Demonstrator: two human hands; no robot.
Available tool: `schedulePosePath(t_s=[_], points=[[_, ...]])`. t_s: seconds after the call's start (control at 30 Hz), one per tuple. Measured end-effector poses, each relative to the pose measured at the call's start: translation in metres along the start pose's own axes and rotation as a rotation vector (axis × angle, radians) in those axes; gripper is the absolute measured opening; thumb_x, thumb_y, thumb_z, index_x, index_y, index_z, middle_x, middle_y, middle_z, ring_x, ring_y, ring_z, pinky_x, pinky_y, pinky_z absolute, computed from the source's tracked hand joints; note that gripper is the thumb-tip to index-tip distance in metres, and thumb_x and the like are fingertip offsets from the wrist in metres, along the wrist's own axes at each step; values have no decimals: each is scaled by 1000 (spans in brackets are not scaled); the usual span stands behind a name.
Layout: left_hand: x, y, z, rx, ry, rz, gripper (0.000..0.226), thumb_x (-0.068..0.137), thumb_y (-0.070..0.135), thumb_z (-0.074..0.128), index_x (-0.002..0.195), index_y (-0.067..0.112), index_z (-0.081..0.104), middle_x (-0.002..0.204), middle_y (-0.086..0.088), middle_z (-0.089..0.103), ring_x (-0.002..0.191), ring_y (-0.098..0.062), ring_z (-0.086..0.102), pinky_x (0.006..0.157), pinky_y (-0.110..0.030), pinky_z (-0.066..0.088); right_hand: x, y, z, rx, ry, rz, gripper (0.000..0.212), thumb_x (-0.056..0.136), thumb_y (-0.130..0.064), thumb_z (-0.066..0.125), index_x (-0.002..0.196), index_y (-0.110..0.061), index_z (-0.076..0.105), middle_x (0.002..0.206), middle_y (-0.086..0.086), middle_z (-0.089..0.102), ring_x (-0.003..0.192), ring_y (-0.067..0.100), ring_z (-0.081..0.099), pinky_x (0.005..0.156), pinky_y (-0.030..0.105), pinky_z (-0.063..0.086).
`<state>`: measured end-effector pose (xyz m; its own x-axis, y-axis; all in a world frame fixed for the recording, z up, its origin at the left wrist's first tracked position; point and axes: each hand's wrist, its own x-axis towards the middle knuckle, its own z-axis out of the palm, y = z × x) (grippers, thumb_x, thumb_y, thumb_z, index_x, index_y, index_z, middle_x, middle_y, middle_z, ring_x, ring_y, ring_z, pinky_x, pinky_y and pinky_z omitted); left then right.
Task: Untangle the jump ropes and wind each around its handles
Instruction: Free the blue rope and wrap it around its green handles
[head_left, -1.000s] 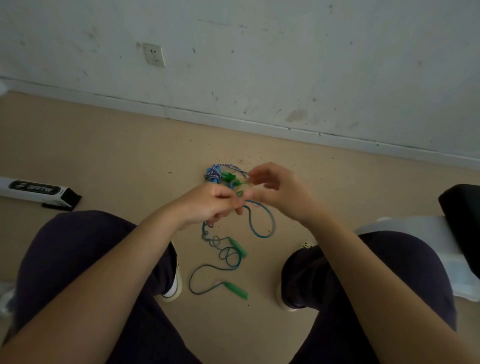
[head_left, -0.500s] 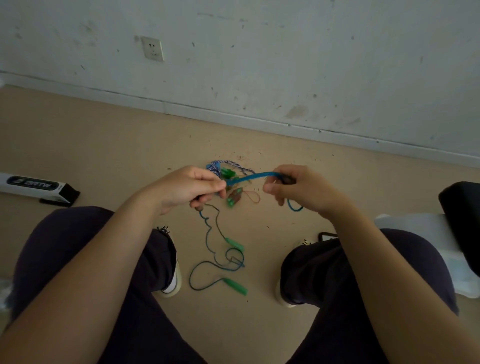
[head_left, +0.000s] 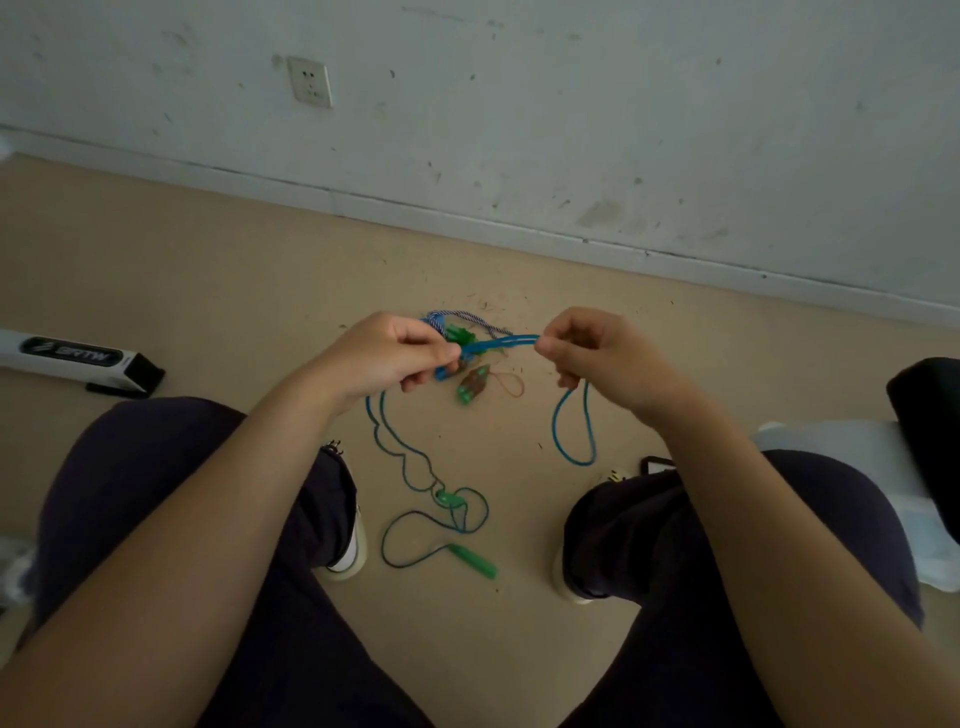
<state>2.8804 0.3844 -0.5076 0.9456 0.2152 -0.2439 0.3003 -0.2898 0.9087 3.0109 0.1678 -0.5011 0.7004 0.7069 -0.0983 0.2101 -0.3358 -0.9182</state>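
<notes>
Above a dusty tan floor (head_left: 208, 270), below a scuffed white wall (head_left: 571, 130) with a socket (head_left: 310, 81), the left hand (head_left: 384, 358) and right hand (head_left: 608, 358) are both closed, pinching a doubled blue jump rope (head_left: 506, 343) taut between them. Its loose length trails down to green handles (head_left: 470, 564) on the floor, nearer the person's knees.

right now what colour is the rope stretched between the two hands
Bright blue. The rope runs doubled between the left hand and right hand, clearest in the head view.
</notes>
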Motion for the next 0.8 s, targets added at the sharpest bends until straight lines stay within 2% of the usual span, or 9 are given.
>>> schedulePosePath(t_s=[0.1, 0.2, 0.3, 0.4, 0.47, 0.57, 0.67, 0.73, 0.8], points=[[0, 2, 15, -17, -67, 30, 17, 93, 25, 66, 83, 13, 74, 53, 5, 55, 48, -10, 47, 56, -25, 41, -3, 0, 10, 13, -119, 10, 17, 82, -14, 76, 94, -15, 63, 65, -2, 65, 58, 17, 57, 61, 33, 49], [0, 6, 24, -11, -150, 46, 21, 94, 28, 65, 89, 9, 73, 55, 6, 57, 47, -10, 48, 55, -22, 41, -6, -2, 26, 17, -193, -3, 14, 84, -7, 73, 93, -11, 64, 68, 6, 64, 54, 16, 52, 54, 28, 45], [-1, 7, 11, -13, -131, 48, 19, 95, 27, 64, 92, 12, 75, 57, 5, 56, 48, -10, 46, 57, -21, 40, -1, 0, 19, 102, -14, -19, 13, 86, 0, 69, 84, -11, 63, 62, -2, 64, 49, 7, 46, 48, 19, 37], [-3, 5, -4, -41, -30, 55, 17, 96, 22, 63, 92, 13, 76, 57, 3, 52, 46, -9, 42, 55, -20, 39, 1, 2, -5, 213, 161, -42, 14, 86, 2, 68, 83, -10, 62, 62, 0, 64, 48, 10, 46, 48, 21, 39], [-5, 4, -4, -54, 10, 51, 17, 97, 20, 62, 90, 12, 76, 56, 1, 46, 45, -9, 37, 52, -21, 35, -2, -1, -10, 228, 100, -58, 15, 84, 4, 68, 89, -9, 64, 67, 4, 66, 50, 13, 51, 51, 22, 44], [-6, 6, 9, -67, -50, 47, 19, 97, 19, 62, 92, 7, 75, 55, 1, 44, 45, -11, 34, 45, -19, 31, -7, -8, 8, 242, -72, -60, 26, 80, 10, 69, 97, -9, 64, 70, 1, 70, 54, 13, 58, 56, 23, 50], [-6, 5, 20, -89, -102, 65, 23, 96, 22, 62, 94, 1, 73, 53, 2, 47, 42, -13, 34, 44, -21, 32, -8, -10, 25, 259, -188, -36, 25, 79, 3, 74, 98, -10, 65, 77, 5, 73, 61, 12, 62, 61, 24, 52], [-6, 6, 20, -115, -100, 55, 23, 95, 26, 64, 91, 6, 75, 55, 2, 48, 43, -13, 34, 45, -23, 32, -8, -9, 29, 244, -189, -38, 22, 80, 0, 75, 98, -9, 66, 82, 9, 73, 63, 12, 62, 61, 26, 51], [-7, 7, 18, -130, -108, 47, 24, 93, 30, 64, 91, 9, 76, 56, 0, 49, 44, -13, 35, 48, -24, 34, -7, -8, 27, 255, -128, -52, 14, 83, 4, 71, 94, -3, 66, 75, 4, 72, 57, 8, 60, 56, 22, 49]])
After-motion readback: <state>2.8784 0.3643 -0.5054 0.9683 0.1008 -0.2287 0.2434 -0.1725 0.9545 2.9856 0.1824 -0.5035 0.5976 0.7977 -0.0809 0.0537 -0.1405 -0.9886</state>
